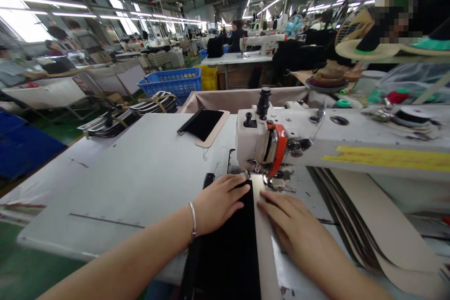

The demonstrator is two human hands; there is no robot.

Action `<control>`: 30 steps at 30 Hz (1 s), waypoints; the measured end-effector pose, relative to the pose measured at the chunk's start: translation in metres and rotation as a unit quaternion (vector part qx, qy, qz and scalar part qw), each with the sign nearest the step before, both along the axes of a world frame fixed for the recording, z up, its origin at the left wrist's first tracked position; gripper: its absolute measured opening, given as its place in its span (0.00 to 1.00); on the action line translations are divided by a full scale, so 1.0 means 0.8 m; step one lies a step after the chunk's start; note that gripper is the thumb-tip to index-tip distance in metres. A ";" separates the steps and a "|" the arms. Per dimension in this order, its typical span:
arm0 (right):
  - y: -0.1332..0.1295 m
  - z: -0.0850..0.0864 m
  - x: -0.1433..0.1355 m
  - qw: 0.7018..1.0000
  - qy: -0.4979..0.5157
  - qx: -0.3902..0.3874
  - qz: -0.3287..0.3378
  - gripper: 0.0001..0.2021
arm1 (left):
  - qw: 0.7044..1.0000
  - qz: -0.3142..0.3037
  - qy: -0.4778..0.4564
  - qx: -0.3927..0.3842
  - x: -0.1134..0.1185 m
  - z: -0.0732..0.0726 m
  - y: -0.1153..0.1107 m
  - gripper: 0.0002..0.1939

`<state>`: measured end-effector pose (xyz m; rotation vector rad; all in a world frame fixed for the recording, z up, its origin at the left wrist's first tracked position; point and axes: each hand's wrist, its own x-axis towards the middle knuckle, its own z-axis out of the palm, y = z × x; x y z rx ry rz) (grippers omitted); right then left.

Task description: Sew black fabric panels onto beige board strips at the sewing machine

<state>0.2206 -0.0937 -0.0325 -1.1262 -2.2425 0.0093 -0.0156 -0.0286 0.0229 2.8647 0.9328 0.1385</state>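
Black fabric lies lengthwise on top of a beige panel, whose strip shows along the right side. The far end of both is at the needle area of a white sewing machine. My left hand rests on the black fabric with its fingers spread near the presser foot. On the beige strip, my right hand lies with its fingertips at the edge, fingers stretched out. A finished-looking black and beige piece lies farther back on the white table.
Several beige panels are stacked right of the machine head. Bundled pieces sit at the back left, near a blue basket. Thread spools stand on the machine's right. People are at work farther away.
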 end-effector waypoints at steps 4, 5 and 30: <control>0.028 -0.007 0.000 1.000 0.006 0.007 -0.001 0.20 | 1.000 -0.006 -0.003 0.025 0.001 -0.003 0.001 0.20; 0.031 -0.009 0.000 1.000 0.011 0.010 -0.003 0.19 | 0.999 -0.007 -0.006 0.033 0.001 -0.004 0.001 0.19; 0.034 -0.004 -0.004 0.998 0.008 0.027 -0.049 0.14 | 0.997 0.001 -0.039 0.073 0.006 -0.014 0.014 0.16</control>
